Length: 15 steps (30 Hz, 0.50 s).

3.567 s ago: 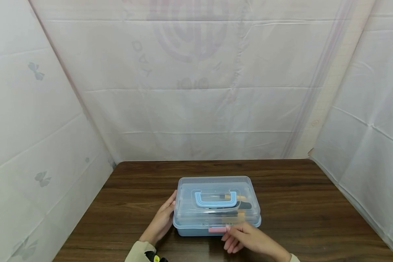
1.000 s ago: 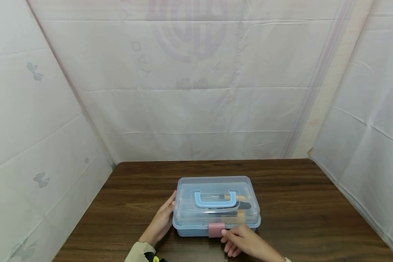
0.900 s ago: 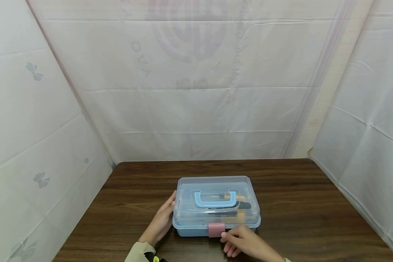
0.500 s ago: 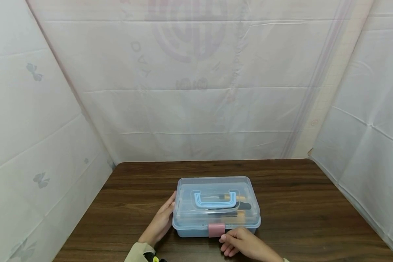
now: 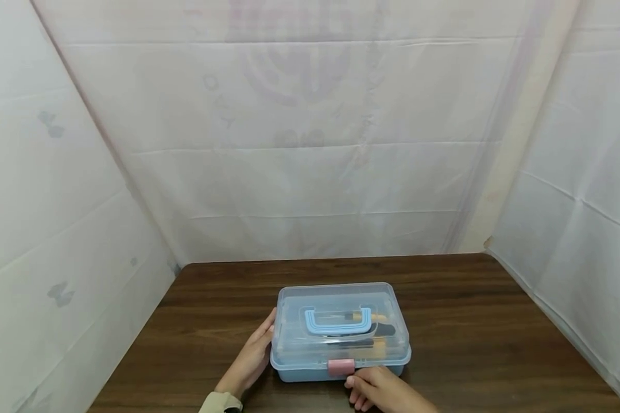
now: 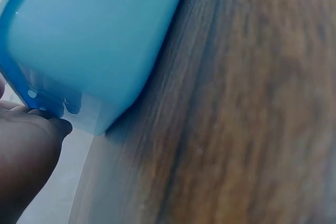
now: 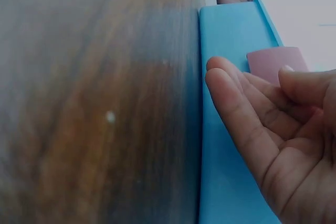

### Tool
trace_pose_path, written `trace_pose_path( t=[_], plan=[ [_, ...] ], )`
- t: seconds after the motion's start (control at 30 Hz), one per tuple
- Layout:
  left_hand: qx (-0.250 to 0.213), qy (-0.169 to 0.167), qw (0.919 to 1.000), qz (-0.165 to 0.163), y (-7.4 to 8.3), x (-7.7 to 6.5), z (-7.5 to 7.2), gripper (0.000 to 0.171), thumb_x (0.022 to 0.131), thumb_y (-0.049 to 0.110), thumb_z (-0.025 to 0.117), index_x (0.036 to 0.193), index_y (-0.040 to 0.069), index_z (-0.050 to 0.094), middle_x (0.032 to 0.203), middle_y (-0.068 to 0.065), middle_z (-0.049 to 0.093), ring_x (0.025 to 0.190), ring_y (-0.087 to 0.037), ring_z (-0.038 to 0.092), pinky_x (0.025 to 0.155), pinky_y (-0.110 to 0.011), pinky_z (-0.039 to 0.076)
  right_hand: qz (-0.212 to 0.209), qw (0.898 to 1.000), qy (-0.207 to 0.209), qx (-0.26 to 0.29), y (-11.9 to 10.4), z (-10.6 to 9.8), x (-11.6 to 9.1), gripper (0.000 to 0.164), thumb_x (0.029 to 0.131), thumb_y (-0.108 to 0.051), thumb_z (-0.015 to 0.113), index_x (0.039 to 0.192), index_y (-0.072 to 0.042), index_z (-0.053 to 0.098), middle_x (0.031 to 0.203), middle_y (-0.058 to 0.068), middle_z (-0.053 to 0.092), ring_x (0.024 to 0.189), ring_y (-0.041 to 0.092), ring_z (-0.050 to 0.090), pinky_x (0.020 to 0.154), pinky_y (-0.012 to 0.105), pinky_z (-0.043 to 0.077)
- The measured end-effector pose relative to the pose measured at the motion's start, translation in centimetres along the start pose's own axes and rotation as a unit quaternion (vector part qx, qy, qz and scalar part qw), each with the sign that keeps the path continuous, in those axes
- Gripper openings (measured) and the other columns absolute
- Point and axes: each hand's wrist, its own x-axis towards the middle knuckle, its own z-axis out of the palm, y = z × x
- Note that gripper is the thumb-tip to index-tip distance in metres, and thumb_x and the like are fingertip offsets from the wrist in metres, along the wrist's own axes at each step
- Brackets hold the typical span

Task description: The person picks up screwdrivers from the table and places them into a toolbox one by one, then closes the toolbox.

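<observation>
A light-blue plastic case [image 5: 302, 374] with a clear lid [image 5: 294, 321] and a blue handle [image 5: 338, 328] stands on the dark wood table. Brushes or similar tools with orange and black parts show through the lid. My left hand [image 5: 249, 361] rests along the case's left side, fingers fairly straight; in the left wrist view, fingertips [image 6: 60, 125] are at the rim. My right hand [image 5: 379, 389] is at the lower right corner of the pink latch [image 5: 341, 367], its thumb and curled fingers at the latch's edge. The latch is tilted outward at its bottom.
The brown wood table [image 5: 212, 310] spreads around the case. White sheeting [image 5: 310, 189] hangs behind the table and on both sides.
Raised outward 3.6 seconds ago, the latch lay flat on the front by one second ago. Now its lower edge tilts up again at my right hand. The left hand keeps its place.
</observation>
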Motion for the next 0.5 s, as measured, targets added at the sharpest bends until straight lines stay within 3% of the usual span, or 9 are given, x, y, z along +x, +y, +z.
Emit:
trace_pose_path(
  t=[0.13,0.23,0.33,0.4,0.5],
  plan=[
    [0.014,0.026,0.9996,0.005,0.1,-0.1,-0.1,0.067,0.103,0.033,0.039,0.155,0.005,0.006,0.162,-0.015,-0.003,0.148,-0.034,-0.01,0.117,-0.056,-0.002,-0.04,0.997,-0.013,-0.061,-0.6,-0.6,0.0,0.033,0.1,-0.027,0.049,0.094,-0.001,0.069,0.081,0.002,0.069,0.066,-0.001,0.06,0.06,0.019,0.053],
    [0.078,0.059,0.9952,-0.004,0.8,-0.3,-0.2,0.062,0.103,0.031,0.04,0.154,0.004,0.016,0.161,-0.016,0.008,0.148,-0.037,-0.001,0.117,-0.059,0.003,-0.068,0.987,-0.025,-0.14,-1.8,-1.4,-0.7,0.035,0.101,-0.031,0.048,0.105,-0.003,0.069,0.091,-0.002,0.07,0.077,-0.005,0.059,0.066,0.019,0.052],
    [0.163,0.073,0.9838,-0.019,2.0,-0.5,-0.3,0.059,0.103,0.032,0.04,0.152,0.005,0.023,0.16,-0.017,0.017,0.147,-0.039,0.008,0.116,-0.062,0.009,-0.086,0.971,-0.024,-0.224,-3.5,-2.8,-1.9,0.04,0.101,-0.036,0.045,0.118,-0.007,0.067,0.106,-0.004,0.07,0.09,-0.005,0.059,0.074,0.02,0.053],
    [0.213,0.064,0.9747,-0.023,3.1,-0.6,-0.4,0.059,0.103,0.035,0.038,0.152,0.006,0.024,0.159,-0.016,0.019,0.147,-0.039,0.012,0.116,-0.062,0.013,-0.096,0.959,-0.01,-0.265,-4.9,-4.0,-2.7,0.041,0.101,-0.039,0.044,0.121,-0.01,0.066,0.115,-0.002,0.069,0.1,-0.001,0.061,0.079,0.024,0.055],
    [0.283,0.05,0.9577,-0.02,4.8,-0.7,-0.5,0.062,0.104,0.041,0.033,0.154,0.009,0.016,0.16,-0.015,0.014,0.147,-0.038,0.007,0.116,-0.062,0.008,-0.108,0.95,0.034,-0.291,-6.6,-5.8,-3.7,0.04,0.101,-0.037,0.044,0.122,-0.01,0.066,0.113,0.0,0.071,0.098,0.003,0.065,0.078,0.026,0.056]
  ],
)
